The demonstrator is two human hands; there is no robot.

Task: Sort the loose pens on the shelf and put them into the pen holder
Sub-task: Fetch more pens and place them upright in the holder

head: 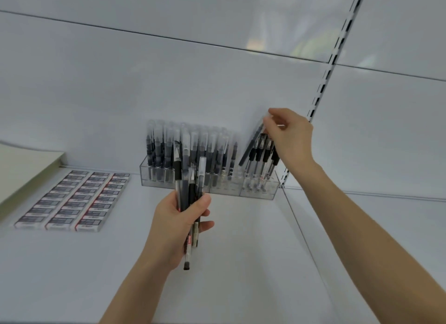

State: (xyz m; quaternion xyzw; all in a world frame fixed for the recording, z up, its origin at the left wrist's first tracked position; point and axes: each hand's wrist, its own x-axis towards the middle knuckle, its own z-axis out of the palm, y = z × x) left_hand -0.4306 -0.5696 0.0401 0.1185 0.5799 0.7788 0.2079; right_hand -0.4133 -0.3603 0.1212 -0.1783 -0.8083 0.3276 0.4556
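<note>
A clear acrylic pen holder [255,195] stands on the white shelf against the back wall, its compartments filled with several upright pens. My left hand [176,223] grips a bundle of several loose pens [189,179], held upright in front of the holder's left part. Up at the holder's right compartment, my right hand [288,136] pinches the top of one dark pen [251,146]. That pen leans to the left, its lower end down among the black-grip pens [261,154] standing there.
A tray of boxed erasers [72,200] lies flat at the left of the shelf [241,263], with a pale notebook stack [21,169] beside it. A slotted metal upright [321,92] runs up the back wall right of the holder. A shelf seam passes below it.
</note>
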